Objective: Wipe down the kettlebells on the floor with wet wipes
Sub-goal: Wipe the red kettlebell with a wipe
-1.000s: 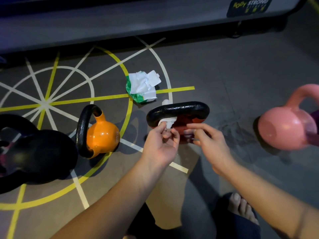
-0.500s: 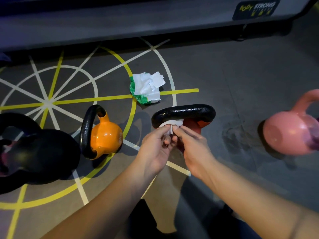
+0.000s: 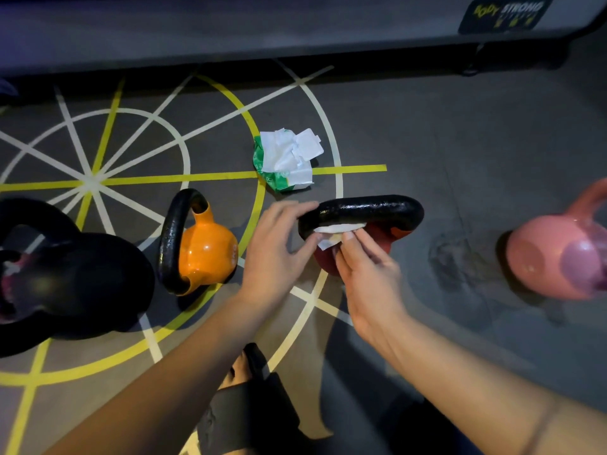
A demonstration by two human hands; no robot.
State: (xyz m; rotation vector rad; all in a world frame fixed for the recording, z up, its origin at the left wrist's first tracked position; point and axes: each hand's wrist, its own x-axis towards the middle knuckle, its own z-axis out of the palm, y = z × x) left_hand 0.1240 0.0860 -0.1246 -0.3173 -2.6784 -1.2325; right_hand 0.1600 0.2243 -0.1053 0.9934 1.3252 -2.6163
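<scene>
A red kettlebell point(image 3: 377, 238) with a black handle point(image 3: 371, 210) stands at the centre of the floor. A white wet wipe point(image 3: 335, 229) lies against the underside of that handle. My right hand point(image 3: 364, 270) pinches the wipe with its fingertips, just below the handle. My left hand point(image 3: 279, 244) holds the handle's left end between its fingers and thumb, the thumb close to the wipe's corner. Much of the red body is hidden behind my hands.
An orange kettlebell point(image 3: 207, 251) and a large black one point(image 3: 72, 277) stand to the left, a pink one point(image 3: 555, 257) to the right. An open green wipes pack point(image 3: 285, 162) lies behind. A machine base point(image 3: 295, 31) runs along the top. My foot point(image 3: 243, 376) is below.
My left hand has let go of the wipe and spread round the handle's left end. My right hand has taken the wipe and moved it rightwards under the handle.
</scene>
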